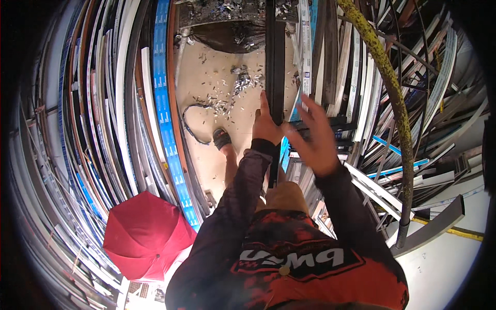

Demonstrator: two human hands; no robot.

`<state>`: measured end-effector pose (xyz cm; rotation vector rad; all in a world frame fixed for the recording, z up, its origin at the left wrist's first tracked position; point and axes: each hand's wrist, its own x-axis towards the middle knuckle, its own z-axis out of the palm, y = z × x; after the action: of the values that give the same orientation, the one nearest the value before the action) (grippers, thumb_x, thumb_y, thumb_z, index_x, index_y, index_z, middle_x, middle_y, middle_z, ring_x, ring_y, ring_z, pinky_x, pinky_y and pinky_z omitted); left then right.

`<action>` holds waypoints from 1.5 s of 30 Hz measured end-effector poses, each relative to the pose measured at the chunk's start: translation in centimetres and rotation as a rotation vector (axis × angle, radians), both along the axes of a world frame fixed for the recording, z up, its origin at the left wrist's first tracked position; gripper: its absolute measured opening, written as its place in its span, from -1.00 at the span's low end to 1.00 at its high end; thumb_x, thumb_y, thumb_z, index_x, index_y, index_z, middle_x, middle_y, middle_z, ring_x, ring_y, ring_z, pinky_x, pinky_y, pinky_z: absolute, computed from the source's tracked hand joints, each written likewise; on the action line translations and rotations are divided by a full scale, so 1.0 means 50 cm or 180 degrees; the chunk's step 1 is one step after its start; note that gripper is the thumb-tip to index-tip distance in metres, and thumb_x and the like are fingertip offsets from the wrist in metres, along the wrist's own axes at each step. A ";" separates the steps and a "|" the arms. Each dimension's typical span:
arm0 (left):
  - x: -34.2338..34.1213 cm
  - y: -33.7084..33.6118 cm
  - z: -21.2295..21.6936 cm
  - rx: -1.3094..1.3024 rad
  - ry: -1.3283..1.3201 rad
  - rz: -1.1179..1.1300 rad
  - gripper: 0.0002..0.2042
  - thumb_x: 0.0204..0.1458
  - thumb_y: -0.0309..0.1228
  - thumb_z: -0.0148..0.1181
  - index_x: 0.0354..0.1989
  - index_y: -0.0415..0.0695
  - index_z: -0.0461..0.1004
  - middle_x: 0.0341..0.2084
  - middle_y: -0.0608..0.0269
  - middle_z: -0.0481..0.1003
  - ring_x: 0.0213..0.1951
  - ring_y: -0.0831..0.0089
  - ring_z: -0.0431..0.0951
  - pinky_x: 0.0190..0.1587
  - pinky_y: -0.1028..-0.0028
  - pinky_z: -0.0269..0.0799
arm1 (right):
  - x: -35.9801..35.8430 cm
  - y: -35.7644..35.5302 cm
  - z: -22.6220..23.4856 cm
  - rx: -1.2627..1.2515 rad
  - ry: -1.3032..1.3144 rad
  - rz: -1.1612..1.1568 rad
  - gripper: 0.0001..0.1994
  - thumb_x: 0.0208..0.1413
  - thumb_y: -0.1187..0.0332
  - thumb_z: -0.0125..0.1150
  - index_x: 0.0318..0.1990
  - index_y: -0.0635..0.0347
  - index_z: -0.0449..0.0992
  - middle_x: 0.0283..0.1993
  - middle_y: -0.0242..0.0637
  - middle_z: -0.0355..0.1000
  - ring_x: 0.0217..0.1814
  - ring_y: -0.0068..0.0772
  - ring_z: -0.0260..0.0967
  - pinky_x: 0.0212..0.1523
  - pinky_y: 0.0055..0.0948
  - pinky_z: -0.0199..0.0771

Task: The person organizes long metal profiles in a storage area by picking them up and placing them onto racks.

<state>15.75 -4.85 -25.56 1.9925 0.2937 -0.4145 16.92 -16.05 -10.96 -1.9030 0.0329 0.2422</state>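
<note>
- A pale beige floor (206, 168) bears most of the litter.
- Small metal offcuts (248, 82) lie strewn over it, thickest in a silvery patch near the middle, thinning outward.
- A dark, narrow strap (187, 129) lies on it in an open curve, left of the offcuts.
- A foot in a dark sandal (222, 137) stands just beside the strap.
- A grey ledge (222, 21) beyond carries more scraps (227, 8).

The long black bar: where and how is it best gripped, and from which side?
Probably across its width from above, on the bare stretch ahead of the left hand: the black bar is narrow and straight, with both long edges showing there. The right hand is open to its right.
</note>
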 end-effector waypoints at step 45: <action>0.081 -0.049 -0.041 0.0183 -0.0139 0.0173 0.06 -0.28 -0.37 0.27 0.42 -0.11 -0.30 -0.12 -0.25 0.47 -0.11 -0.10 0.52 -0.04 0.17 0.46 | -0.264 -0.437 -0.221 -0.1915 0.0347 0.0006 -0.76 -0.02 0.27 0.25 -0.37 0.26 0.40 -0.47 0.06 0.45 -0.40 0.21 0.42 -0.43 -0.05 0.39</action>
<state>19.79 -7.28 -27.62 2.0422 0.3349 -0.3307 3.71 -37.90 -22.03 -2.4849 0.1960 0.3667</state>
